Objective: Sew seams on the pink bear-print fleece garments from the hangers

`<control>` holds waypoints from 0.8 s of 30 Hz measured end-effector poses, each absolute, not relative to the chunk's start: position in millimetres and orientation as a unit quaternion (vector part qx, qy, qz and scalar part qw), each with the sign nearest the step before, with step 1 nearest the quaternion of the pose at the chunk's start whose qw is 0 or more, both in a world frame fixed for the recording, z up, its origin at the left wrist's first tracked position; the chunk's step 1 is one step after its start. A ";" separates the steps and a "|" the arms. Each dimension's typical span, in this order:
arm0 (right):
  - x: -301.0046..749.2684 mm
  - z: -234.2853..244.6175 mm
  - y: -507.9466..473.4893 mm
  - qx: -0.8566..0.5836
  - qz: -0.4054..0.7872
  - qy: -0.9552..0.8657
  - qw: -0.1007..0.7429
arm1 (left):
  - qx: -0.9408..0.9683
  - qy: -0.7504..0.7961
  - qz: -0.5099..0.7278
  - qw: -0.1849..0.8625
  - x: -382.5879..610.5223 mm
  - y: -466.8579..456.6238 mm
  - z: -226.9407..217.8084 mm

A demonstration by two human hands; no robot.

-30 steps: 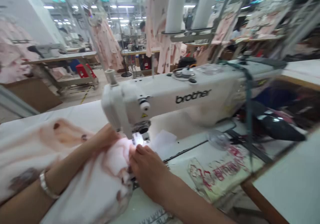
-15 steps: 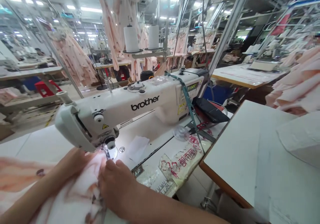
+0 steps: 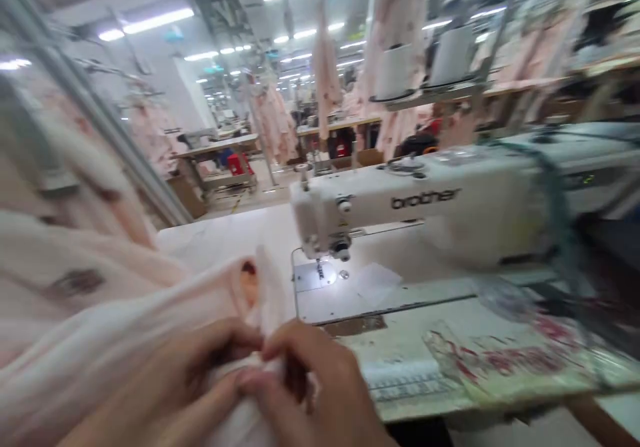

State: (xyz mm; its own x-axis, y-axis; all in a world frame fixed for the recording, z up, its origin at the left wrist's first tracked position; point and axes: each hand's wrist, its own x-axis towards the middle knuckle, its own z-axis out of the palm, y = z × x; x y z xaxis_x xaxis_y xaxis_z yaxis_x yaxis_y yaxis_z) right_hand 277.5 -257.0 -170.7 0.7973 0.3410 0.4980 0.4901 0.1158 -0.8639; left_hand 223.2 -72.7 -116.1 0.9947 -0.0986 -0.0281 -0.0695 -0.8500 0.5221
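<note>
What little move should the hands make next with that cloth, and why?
Perhaps bring the pinched part of the cloth to the lit metal plate of the sewing machine: the left hand and right hand pinch it close together, off that plate.

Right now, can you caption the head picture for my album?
Left hand and right hand hold cloth near a sewing machine.

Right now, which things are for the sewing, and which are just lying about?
For the job, it seems:
pale pink cloth, pinched by left hand and right hand
sewing machine
white thread cones

Probably just lying about:
white scrap
clear plastic piece, blurred
</note>
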 end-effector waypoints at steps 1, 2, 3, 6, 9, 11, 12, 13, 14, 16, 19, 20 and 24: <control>279.6 -164.3 -264.5 -0.652 0.045 -0.284 0.701 | 0.960 -0.007 -0.049 0.277 221.6 -84.7 -103.5; 282.2 -157.8 -272.5 -0.626 0.134 -0.259 0.723 | 0.955 0.029 -0.058 0.289 222.5 -96.0 -92.0; 284.3 -151.7 -280.4 -0.596 0.213 -0.245 0.734 | 0.948 0.050 -0.073 0.304 225.1 -105.9 -82.4; 286.2 -140.3 -299.2 -0.518 0.345 -0.233 0.747 | 0.927 0.066 -0.108 0.353 235.9 -123.6 -68.8; 295.4 -147.8 -311.1 -0.574 0.338 -0.257 0.700 | 0.926 0.044 -0.130 0.351 246.6 -118.8 -77.2; 318.9 -165.7 -324.4 -0.721 0.229 -0.295 0.583 | 0.943 0.053 -0.116 0.308 250.6 -102.8 -88.2; 336.2 -177.4 -335.0 -0.802 0.141 -0.309 0.492 | 0.952 0.060 -0.095 0.283 250.2 -91.9 -93.2; 355.8 -189.5 -348.2 -0.874 0.027 -0.298 0.383 | 0.960 0.069 -0.070 0.260 247.8 -80.0 -97.2; 375.8 -200.9 -363.1 -0.914 -0.109 -0.283 0.271 | 0.966 0.079 -0.050 0.241 243.2 -68.0 -99.7; 408.4 -217.4 -391.6 -0.924 -0.190 -0.250 0.219 | 0.971 0.098 -0.031 0.217 228.5 -47.7 -100.1; 418.4 -218.6 -405.6 -0.915 -0.218 -0.264 0.211 | 0.967 0.114 -0.035 0.227 204.2 -39.9 -92.2; 410.5 -212.7 -400.1 -0.904 -0.219 -0.293 0.223 | 0.963 0.107 -0.030 0.245 199.8 -44.3 -88.9; 354.4 -175.4 -351.8 -0.772 -0.191 -0.519 0.312 | 0.951 0.036 -0.043 0.303 216.0 -75.6 -81.9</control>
